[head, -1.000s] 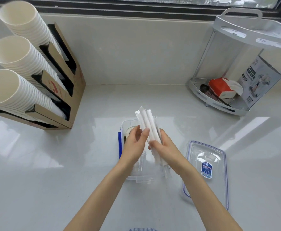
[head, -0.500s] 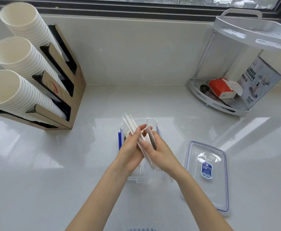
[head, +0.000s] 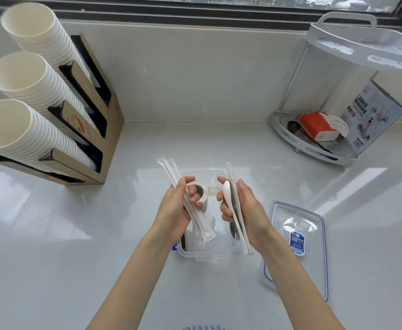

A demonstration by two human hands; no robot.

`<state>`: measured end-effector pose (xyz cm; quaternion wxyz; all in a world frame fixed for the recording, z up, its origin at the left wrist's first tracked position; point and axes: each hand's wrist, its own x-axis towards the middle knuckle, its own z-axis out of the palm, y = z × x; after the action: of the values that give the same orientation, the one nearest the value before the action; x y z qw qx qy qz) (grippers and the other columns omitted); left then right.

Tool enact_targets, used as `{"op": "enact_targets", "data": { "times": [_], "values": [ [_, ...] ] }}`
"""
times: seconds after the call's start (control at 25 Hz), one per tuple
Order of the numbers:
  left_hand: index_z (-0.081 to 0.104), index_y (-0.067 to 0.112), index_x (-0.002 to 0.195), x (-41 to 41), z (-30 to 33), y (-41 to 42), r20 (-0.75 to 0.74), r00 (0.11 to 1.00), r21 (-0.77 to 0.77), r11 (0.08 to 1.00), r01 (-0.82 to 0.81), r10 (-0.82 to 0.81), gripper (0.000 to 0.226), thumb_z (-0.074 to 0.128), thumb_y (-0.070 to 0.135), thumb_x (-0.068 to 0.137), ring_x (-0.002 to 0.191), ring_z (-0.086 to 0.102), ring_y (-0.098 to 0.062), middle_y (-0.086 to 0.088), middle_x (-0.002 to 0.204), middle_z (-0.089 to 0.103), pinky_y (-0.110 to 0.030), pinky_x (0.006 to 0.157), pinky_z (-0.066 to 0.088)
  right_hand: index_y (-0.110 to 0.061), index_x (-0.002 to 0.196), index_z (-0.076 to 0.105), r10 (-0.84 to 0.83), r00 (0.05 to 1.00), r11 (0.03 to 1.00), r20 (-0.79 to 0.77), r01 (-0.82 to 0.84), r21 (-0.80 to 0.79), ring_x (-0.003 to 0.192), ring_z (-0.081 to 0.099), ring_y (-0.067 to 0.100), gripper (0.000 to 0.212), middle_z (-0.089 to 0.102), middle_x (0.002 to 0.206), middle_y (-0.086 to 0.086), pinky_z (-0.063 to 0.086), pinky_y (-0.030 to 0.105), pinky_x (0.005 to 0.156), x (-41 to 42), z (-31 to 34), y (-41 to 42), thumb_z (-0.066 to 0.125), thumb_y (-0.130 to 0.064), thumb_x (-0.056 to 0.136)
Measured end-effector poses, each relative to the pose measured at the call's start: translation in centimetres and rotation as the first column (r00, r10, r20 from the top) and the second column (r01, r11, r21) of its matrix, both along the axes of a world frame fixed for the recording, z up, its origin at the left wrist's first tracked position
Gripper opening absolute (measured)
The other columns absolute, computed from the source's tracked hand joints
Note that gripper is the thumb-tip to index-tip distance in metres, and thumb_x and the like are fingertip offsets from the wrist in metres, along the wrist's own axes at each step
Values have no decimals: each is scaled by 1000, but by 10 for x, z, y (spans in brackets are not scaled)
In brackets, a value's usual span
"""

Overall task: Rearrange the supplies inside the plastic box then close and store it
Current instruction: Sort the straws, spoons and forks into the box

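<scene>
A clear plastic box (head: 209, 254) stands open on the counter below my hands. My left hand (head: 175, 207) grips a bundle of wrapped white straws (head: 171, 172) over the box's left side. My right hand (head: 247, 210) grips a white spoon (head: 228, 191), dark cutlery and a wrapped straw over the right side. A roll of tape (head: 201, 190) and clear cups (head: 210, 221) lie inside the box. The box's clear lid (head: 297, 239), with a blue label, lies flat to the right.
A cardboard holder (head: 92, 129) with three stacks of white paper cups (head: 26, 82) stands at the back left. A white corner rack (head: 326, 144) holding a red tissue pack (head: 316, 126) and a printed carton stands at the back right. A window ledge runs along the back.
One bundle held upright in both hands has been split. My left hand has carried the straws to the left, and my right hand has drawn the spoon and cutlery to the right.
</scene>
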<state>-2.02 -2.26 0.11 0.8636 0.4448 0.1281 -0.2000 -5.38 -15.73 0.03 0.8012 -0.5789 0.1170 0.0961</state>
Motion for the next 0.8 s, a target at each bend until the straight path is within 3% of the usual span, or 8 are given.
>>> {"op": "enact_targets", "data": {
  "times": [0.04, 0.16, 0.24, 0.32, 0.4, 0.56, 0.72, 0.8],
  "values": [
    [52, 13, 86, -1, 1, -2, 19, 1000, 71, 997, 17, -18, 23, 34, 22, 97, 38, 37, -5, 5, 54, 38, -16, 41, 37, -18, 122, 50, 15, 1000, 1000, -1, -15, -1, 43, 35, 6, 36, 49, 73, -1, 28, 19, 48, 0, 2, 1, 25, -29, 99],
    [56, 16, 87, -5, 4, -9, 126, 985, 283, 956, 77, -117, 15, 47, 27, 92, 36, 26, -4, 11, 43, 29, -13, 37, 30, -27, 115, 53, 79, 993, 945, 87, -47, -323, 48, 44, 0, 28, 51, 76, -9, 35, 11, 53, -4, 5, 8, 32, -19, 99],
    [58, 20, 84, -7, 6, -12, 181, 972, 348, 934, 80, -151, 11, 55, 30, 87, 37, 28, -4, 12, 45, 30, -12, 39, 32, -30, 118, 53, 166, 975, 851, 148, -66, -520, 74, 57, -8, 29, 61, 91, -13, 43, 11, 73, -5, 4, 13, 37, -19, 98],
    [57, 22, 74, -8, 7, -14, 188, 973, 370, 927, 59, -137, 14, 60, 31, 84, 38, 31, -4, 12, 45, 33, -13, 41, 32, -31, 133, 45, 230, 958, 742, 169, -61, -667, 111, 53, 2, 38, 61, 119, -6, 41, 22, 97, -6, 0, 15, 39, -22, 97],
    [56, 19, 70, -8, 7, -13, 180, 978, 391, 920, 29, -107, 17, 62, 28, 83, 42, 33, -7, 11, 45, 37, -14, 42, 32, -29, 136, 42, 240, 955, 704, 177, -45, -708, 116, 51, 10, 40, 59, 122, -4, 40, 21, 98, -7, 0, 16, 39, -22, 97],
    [59, 20, 80, -2, 12, -4, 195, 980, 340, 940, -35, -34, 15, 53, 30, 88, 53, 43, -8, 5, 60, 46, -15, 48, 39, -26, 132, 44, 267, 954, 698, 139, -92, -710, 77, 49, -7, 37, 52, 86, -22, 38, 3, 68, -8, 0, 16, 43, -24, 96],
    [46, 20, 84, 9, 21, 9, 163, 981, 98, 988, -121, 104, 22, 35, 35, 95, 79, 62, -16, -3, 80, 56, -26, 57, 60, -20, 135, 42, 262, 964, 723, 33, -174, -668, 95, 50, 2, 43, 58, 110, -12, 36, 16, 82, -9, -9, 10, 47, -28, 93],
    [43, 20, 84, 13, 22, 13, 129, 980, 21, 988, -153, 149, 23, 32, 36, 96, 68, 59, -15, -2, 71, 48, -34, 66, 58, -21, 131, 44, 249, 968, 735, 11, -181, -654, 99, 49, 7, 41, 56, 109, -9, 36, 20, 86, -9, -8, 7, 51, -28, 91]
  ]
}}
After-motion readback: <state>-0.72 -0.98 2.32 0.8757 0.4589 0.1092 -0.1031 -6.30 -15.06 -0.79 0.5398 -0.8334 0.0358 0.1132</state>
